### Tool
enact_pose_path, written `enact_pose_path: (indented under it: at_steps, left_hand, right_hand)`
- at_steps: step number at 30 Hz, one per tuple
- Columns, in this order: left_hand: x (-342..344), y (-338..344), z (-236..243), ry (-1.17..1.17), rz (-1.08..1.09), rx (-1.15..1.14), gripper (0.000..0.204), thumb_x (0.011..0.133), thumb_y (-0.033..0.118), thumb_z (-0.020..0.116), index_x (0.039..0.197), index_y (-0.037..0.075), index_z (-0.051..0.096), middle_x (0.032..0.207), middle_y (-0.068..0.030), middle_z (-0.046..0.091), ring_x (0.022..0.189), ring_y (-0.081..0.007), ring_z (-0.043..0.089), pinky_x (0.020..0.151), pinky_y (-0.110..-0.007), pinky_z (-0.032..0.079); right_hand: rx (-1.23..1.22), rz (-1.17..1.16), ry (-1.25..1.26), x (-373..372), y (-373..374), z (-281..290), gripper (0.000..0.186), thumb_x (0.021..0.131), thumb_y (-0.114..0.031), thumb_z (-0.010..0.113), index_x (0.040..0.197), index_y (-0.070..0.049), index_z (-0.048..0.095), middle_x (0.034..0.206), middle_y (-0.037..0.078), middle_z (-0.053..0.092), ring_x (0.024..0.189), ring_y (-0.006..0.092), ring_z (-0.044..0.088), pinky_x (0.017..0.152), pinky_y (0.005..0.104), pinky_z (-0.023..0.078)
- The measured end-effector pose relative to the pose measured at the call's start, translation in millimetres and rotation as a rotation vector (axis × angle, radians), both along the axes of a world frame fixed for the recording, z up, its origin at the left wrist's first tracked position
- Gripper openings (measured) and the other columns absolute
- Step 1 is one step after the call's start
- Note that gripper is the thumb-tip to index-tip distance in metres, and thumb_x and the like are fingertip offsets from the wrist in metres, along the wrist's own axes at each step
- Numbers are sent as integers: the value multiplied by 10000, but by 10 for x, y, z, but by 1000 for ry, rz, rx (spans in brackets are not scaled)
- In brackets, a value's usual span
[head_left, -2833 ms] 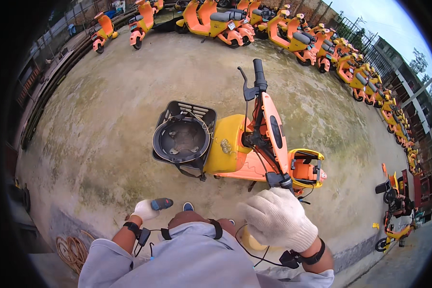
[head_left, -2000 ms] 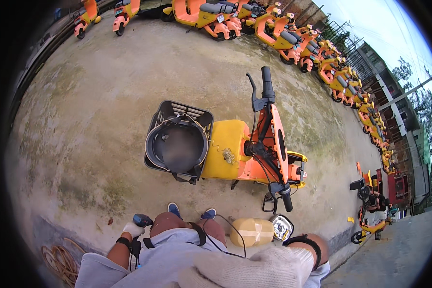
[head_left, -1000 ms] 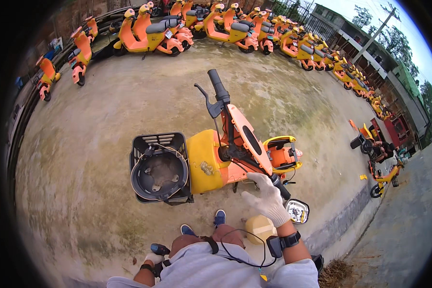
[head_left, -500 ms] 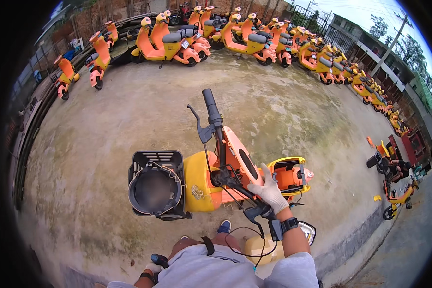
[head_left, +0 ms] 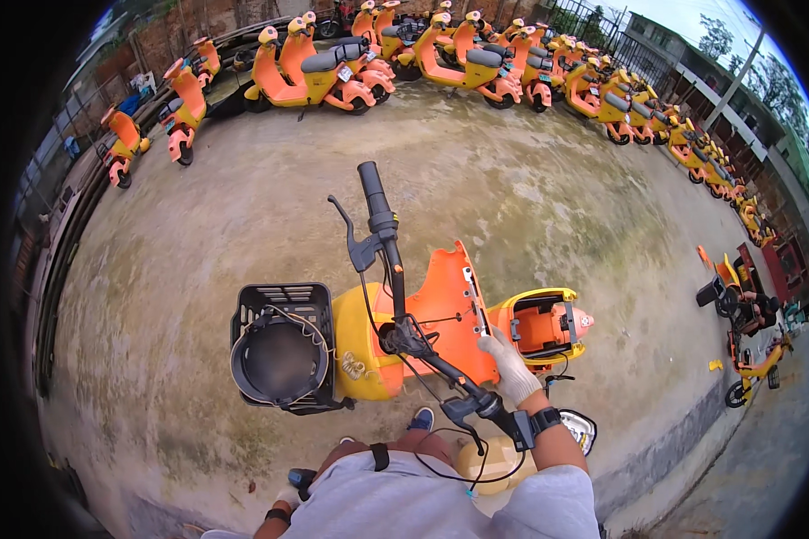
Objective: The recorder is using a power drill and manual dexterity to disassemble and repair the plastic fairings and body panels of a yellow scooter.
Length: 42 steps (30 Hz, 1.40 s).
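Note:
A yellow and orange scooter point(head_left: 357, 346) stands before me with its handlebar point(head_left: 399, 287) turned and its wires showing. My right hand point(head_left: 512, 368), in a white knitted glove, grips the edge of a loose-looking orange body panel point(head_left: 440, 305) behind the steering column; the fingers are partly hidden. The panel leans with a slotted strip along its edge. Low at my left side, my gloved left hand point(head_left: 288, 497) is closed round a blue and black tool point(head_left: 301, 480), mostly hidden by my shirt. The seat section point(head_left: 548, 328) lies open, with an orange cavity inside.
A black basket point(head_left: 310, 295) on the scooter's front holds a dark round bucket point(head_left: 283, 359). A tan rounded part point(head_left: 497, 467) lies by my right arm. Rows of parked scooters point(head_left: 467, 67) line the far side. Partly stripped scooters point(head_left: 751, 359) stand at right.
My right hand has tilted the orange panel, so a broader orange face and its strip now show. The handlebar appears slightly further left. My left hand stays low with the tool.

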<state>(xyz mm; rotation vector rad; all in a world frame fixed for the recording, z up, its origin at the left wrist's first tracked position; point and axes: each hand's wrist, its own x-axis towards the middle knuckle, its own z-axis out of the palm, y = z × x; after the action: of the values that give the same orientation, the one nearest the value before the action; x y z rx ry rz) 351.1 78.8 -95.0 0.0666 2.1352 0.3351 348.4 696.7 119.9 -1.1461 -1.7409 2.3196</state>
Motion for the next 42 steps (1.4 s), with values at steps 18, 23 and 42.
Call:
enact_pose_path:
  at_steps: [18,23,42]
  left_hand:
    - [98,189,194,-56,210,-89,622,673,468,762,1109,30,696,1105,-235,695,1095,-384,649,855,-426,530]
    - [158,210,80,-79,210,-76,628,672,465,763,1115,25,692,1111,-238,692,1098,-388,646,857,-427,530]
    - [232,31,-67,-106,198,-72,647,671,453,766,1134,10,680,1133,-251,681,1109,-404,637,864,-432,528]
  right_hand:
    - [317,163,-5,-47,4,169,709,870,-324,637,1486,-77,390,1294,142,576,1178,230,559,1002,355,437]
    - [677,212,-82,-35,-269,446,820,800,-357,690,1495,-68,366,1293,207,594,1172,312,595,1012,372,443]
    - [866,262,-39,-148,-375,637,894,700,-346,754,1476,-87,395,1416,197,464,1274,339,520,1061,396,425]
